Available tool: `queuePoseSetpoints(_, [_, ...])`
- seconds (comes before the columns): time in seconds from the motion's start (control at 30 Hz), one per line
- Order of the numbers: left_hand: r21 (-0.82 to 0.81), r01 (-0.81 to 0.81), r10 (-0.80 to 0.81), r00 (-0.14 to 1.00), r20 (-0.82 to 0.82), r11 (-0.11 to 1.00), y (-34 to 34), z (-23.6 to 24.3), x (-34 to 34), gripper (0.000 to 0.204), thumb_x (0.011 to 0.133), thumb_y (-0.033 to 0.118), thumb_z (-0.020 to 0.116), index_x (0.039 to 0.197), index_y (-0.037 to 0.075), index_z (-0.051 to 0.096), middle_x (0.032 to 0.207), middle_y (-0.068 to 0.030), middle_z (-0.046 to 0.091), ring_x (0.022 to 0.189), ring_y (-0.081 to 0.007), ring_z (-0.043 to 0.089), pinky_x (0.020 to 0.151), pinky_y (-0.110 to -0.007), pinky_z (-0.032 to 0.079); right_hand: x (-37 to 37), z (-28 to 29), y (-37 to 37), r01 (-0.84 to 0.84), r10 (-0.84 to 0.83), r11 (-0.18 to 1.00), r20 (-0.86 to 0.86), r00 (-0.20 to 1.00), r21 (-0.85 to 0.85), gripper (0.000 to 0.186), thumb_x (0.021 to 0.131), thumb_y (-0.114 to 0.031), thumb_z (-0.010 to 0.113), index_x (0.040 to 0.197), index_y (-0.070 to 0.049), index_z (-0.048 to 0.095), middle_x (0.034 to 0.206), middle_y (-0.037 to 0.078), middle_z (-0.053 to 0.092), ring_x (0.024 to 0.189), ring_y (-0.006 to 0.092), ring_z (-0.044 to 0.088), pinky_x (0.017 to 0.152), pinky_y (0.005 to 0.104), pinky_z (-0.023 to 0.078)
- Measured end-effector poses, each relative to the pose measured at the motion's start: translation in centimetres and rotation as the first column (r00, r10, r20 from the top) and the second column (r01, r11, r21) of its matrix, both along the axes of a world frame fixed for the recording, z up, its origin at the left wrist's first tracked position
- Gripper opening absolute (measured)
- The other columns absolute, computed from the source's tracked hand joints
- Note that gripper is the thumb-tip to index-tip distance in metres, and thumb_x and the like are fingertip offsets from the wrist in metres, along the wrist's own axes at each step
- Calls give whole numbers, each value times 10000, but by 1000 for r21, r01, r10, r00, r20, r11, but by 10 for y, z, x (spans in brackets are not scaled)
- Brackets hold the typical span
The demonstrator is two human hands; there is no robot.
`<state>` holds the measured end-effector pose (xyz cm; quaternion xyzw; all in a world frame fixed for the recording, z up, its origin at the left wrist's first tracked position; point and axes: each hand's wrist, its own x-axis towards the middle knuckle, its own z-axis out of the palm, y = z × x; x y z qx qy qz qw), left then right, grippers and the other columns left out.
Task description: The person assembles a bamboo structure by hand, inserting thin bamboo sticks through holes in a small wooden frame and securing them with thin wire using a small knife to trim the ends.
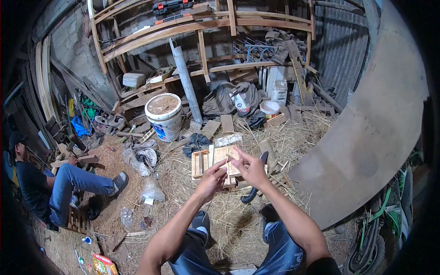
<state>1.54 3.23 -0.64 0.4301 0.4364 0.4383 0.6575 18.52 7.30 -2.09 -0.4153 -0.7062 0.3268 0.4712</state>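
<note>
Both my bare hands are held up in front of me, close together, over a low pale wooden workpiece point(224, 155) on the straw-covered ground. My left hand point(212, 179) is closed in a pinch, with a thin dark sliver just showing at its fingertips; what it is I cannot make out. My right hand point(253, 171) faces it, index finger and thumb apart, close to the sliver. Whether it touches the sliver is unclear. A tool with a black curved handle point(249, 196) lies just below my right hand, partly covered by my wrist.
At the left a seated person point(34, 183) handles a piece of wood point(87, 159). A white bucket point(164, 123) stands ahead, before a wooden rack point(165, 33). A large curved-looking board point(366, 123) fills the right side. Plastic bags point(152, 189) and offcuts lie on the straw.
</note>
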Motion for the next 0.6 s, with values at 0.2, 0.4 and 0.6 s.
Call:
queuePoseSetpoints(0.2, [44, 21, -16, 996, -93, 999, 2, -12, -6, 380, 957, 213, 506, 1330, 146, 493, 663, 88, 374, 523, -23, 297, 452, -189, 209, -8, -5, 1, -53, 59, 997, 106, 993, -54, 513, 835, -228, 657, 1307, -90, 509, 683, 103, 617, 632, 146, 561, 645, 314, 468])
queuePoseSetpoints(0.4, [15, -68, 70, 991, -114, 998, 5, -12, -7, 339, 960, 213, 503, 1292, 151, 533, 652, 91, 359, 510, -22, 292, 435, -190, 218, -16, 5, 1, -16, 22, 999, 191, 981, -34, 490, 843, -237, 621, 1299, -97, 510, 742, 143, 649, 709, 300, 636, 692, 387, 475])
queuePoseSetpoints(0.6, [-39, -48, 45, 995, -85, 998, 6, -12, 1, 375, 965, 205, 483, 1337, 157, 488, 635, 86, 337, 498, -30, 281, 432, -195, 211, -6, -9, 11, 107, -118, 993, 250, 961, 58, 463, 864, -246, 622, 1293, -96, 529, 758, 113, 662, 632, 214, 613, 636, 359, 472])
